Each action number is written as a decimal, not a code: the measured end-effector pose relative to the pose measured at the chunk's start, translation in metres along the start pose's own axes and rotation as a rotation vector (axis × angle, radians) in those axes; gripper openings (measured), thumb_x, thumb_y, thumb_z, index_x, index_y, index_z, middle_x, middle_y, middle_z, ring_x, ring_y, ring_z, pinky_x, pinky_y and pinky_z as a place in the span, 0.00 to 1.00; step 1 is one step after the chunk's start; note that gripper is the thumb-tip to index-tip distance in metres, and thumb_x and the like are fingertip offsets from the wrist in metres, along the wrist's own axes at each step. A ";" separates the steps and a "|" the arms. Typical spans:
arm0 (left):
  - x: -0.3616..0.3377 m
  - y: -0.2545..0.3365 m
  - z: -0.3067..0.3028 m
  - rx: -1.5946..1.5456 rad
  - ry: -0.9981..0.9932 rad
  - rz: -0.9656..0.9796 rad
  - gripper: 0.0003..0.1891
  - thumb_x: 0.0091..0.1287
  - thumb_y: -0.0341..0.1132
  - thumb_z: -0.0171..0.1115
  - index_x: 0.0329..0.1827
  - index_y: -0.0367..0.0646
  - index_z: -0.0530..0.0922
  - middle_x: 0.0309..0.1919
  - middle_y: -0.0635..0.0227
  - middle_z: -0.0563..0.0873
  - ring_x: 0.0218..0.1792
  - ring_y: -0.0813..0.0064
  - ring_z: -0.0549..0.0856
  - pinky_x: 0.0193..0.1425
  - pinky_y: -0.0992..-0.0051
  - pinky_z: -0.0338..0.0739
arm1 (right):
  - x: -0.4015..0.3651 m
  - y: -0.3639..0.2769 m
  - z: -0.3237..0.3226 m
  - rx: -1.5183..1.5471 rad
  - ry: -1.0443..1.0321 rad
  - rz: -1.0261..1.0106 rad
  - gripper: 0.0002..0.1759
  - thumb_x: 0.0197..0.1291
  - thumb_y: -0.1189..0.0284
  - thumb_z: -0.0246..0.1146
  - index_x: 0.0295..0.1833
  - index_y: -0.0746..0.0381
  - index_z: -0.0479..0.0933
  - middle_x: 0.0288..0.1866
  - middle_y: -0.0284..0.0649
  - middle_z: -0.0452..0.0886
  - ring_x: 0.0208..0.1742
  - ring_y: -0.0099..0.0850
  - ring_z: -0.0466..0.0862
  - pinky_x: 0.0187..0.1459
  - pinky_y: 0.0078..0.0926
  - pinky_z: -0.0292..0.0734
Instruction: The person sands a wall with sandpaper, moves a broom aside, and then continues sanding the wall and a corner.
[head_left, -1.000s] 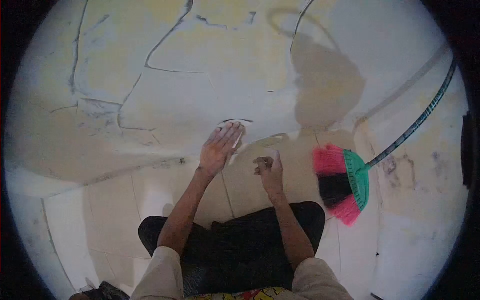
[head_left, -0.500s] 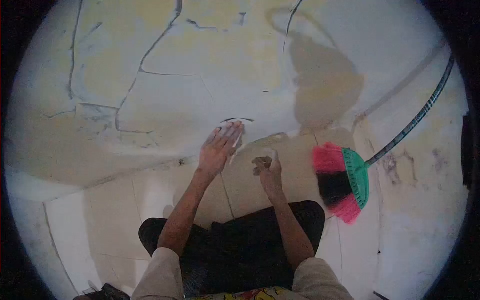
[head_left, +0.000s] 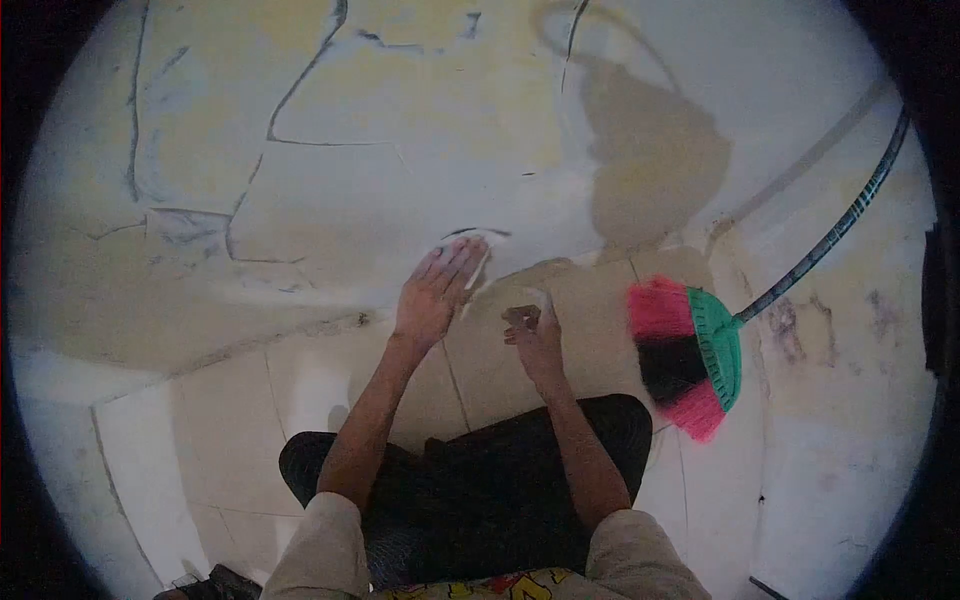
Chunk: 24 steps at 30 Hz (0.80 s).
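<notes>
My left hand (head_left: 436,288) lies flat against the lower part of the cracked white wall (head_left: 330,200), fingers stretched out and tips whitened with dust. A pale edge, perhaps of a thin sheet, shows along its right side; what lies under the palm is hidden. Just above the fingertips runs a short dark curved crack (head_left: 476,231). My right hand (head_left: 537,340) hovers over the tiled floor near the wall's foot, apart from the left. Its fingers are curled in and the thumb looks whitish. Whatever they hold, if anything, cannot be made out.
A broom head with pink and black bristles (head_left: 672,362) and a green base rests to the right, its dark handle (head_left: 835,235) leaning up the wall. My dark-clothed legs (head_left: 480,490) are folded on the tile floor (head_left: 225,430). A dark object (head_left: 222,582) lies at lower left.
My left hand has shifted very slightly against the wall, and more white shows around its fingertips. The right hand keeps nearly the same place and shape. The view has moved a little.
</notes>
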<state>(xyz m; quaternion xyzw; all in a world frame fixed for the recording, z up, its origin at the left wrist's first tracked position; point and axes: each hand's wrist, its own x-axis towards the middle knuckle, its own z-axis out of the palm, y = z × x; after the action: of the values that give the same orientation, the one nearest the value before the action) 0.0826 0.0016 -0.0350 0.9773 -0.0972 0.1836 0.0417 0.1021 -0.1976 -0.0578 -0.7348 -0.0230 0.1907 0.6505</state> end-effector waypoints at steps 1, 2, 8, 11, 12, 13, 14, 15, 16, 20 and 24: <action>0.020 0.009 -0.015 -0.045 -0.029 0.019 0.34 0.67 0.33 0.51 0.79 0.49 0.55 0.78 0.70 0.59 0.76 0.70 0.61 0.80 0.63 0.56 | 0.001 -0.003 0.000 -0.038 -0.023 -0.007 0.28 0.69 0.65 0.61 0.67 0.67 0.62 0.44 0.48 0.82 0.34 0.29 0.83 0.34 0.27 0.82; 0.036 0.017 -0.029 -0.089 -0.059 0.037 0.34 0.67 0.33 0.51 0.79 0.49 0.56 0.78 0.70 0.59 0.76 0.70 0.61 0.80 0.62 0.56 | 0.003 -0.001 0.000 -0.036 -0.021 -0.009 0.28 0.69 0.65 0.61 0.67 0.67 0.62 0.44 0.48 0.82 0.34 0.29 0.83 0.34 0.27 0.82; 0.015 0.013 -0.017 -0.159 0.046 0.010 0.34 0.67 0.34 0.52 0.78 0.47 0.58 0.77 0.68 0.62 0.76 0.69 0.62 0.80 0.61 0.56 | 0.001 0.001 -0.007 -0.018 0.021 0.025 0.23 0.70 0.70 0.60 0.65 0.65 0.64 0.44 0.46 0.82 0.37 0.28 0.84 0.36 0.25 0.83; -0.010 -0.002 0.001 -0.120 0.050 -0.012 0.34 0.67 0.35 0.52 0.79 0.48 0.57 0.77 0.69 0.61 0.76 0.69 0.62 0.80 0.60 0.55 | 0.003 -0.003 -0.007 -0.042 0.044 0.046 0.22 0.70 0.69 0.60 0.65 0.65 0.65 0.44 0.45 0.82 0.36 0.28 0.84 0.36 0.25 0.83; -0.009 -0.001 0.003 -0.118 0.051 -0.011 0.34 0.67 0.35 0.52 0.79 0.48 0.57 0.77 0.69 0.61 0.76 0.69 0.62 0.80 0.60 0.55 | 0.003 0.000 -0.004 -0.041 0.033 0.040 0.23 0.70 0.69 0.60 0.65 0.65 0.64 0.43 0.45 0.82 0.35 0.28 0.84 0.35 0.25 0.83; -0.006 0.001 0.005 -0.060 0.025 -0.018 0.34 0.67 0.34 0.51 0.78 0.48 0.57 0.77 0.69 0.62 0.76 0.69 0.62 0.80 0.60 0.56 | 0.004 0.004 -0.003 -0.040 0.021 0.034 0.23 0.70 0.69 0.60 0.65 0.65 0.64 0.43 0.45 0.82 0.35 0.28 0.84 0.35 0.25 0.83; -0.003 0.003 0.008 -0.003 0.000 -0.024 0.34 0.67 0.34 0.51 0.78 0.48 0.57 0.77 0.70 0.62 0.76 0.68 0.63 0.79 0.60 0.57 | 0.005 0.006 -0.002 -0.039 0.020 0.030 0.23 0.70 0.69 0.60 0.65 0.65 0.64 0.43 0.45 0.82 0.35 0.28 0.84 0.35 0.25 0.83; 0.009 0.007 0.002 -0.001 0.002 -0.022 0.34 0.67 0.34 0.51 0.78 0.48 0.57 0.77 0.70 0.62 0.76 0.68 0.63 0.79 0.60 0.57 | 0.005 0.008 -0.002 -0.027 0.005 0.001 0.25 0.69 0.68 0.62 0.65 0.66 0.64 0.42 0.45 0.81 0.34 0.28 0.83 0.34 0.25 0.82; 0.029 0.013 -0.012 -0.056 0.019 0.020 0.34 0.67 0.34 0.51 0.78 0.48 0.57 0.77 0.70 0.62 0.76 0.69 0.63 0.79 0.61 0.57 | 0.006 0.008 -0.001 -0.014 -0.007 -0.028 0.26 0.67 0.68 0.63 0.65 0.66 0.64 0.42 0.45 0.81 0.32 0.28 0.83 0.34 0.26 0.81; 0.054 0.028 -0.042 -0.072 0.006 0.078 0.34 0.66 0.32 0.51 0.79 0.49 0.57 0.77 0.70 0.62 0.76 0.70 0.63 0.78 0.62 0.59 | 0.004 0.005 -0.005 -0.074 0.004 0.027 0.25 0.70 0.69 0.60 0.66 0.65 0.62 0.43 0.46 0.82 0.36 0.28 0.84 0.36 0.25 0.83; 0.011 0.008 -0.009 -0.087 0.073 0.032 0.35 0.66 0.32 0.51 0.79 0.48 0.57 0.77 0.70 0.62 0.76 0.71 0.63 0.79 0.63 0.59 | 0.000 -0.010 -0.007 -0.061 0.042 0.054 0.23 0.70 0.71 0.59 0.66 0.64 0.62 0.43 0.46 0.82 0.36 0.28 0.84 0.36 0.26 0.83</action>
<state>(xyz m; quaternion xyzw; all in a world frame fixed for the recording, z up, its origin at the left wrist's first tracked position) 0.0884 -0.0070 -0.0225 0.9656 -0.1189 0.2151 0.0846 0.1070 -0.2027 -0.0472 -0.7587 0.0047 0.1919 0.6226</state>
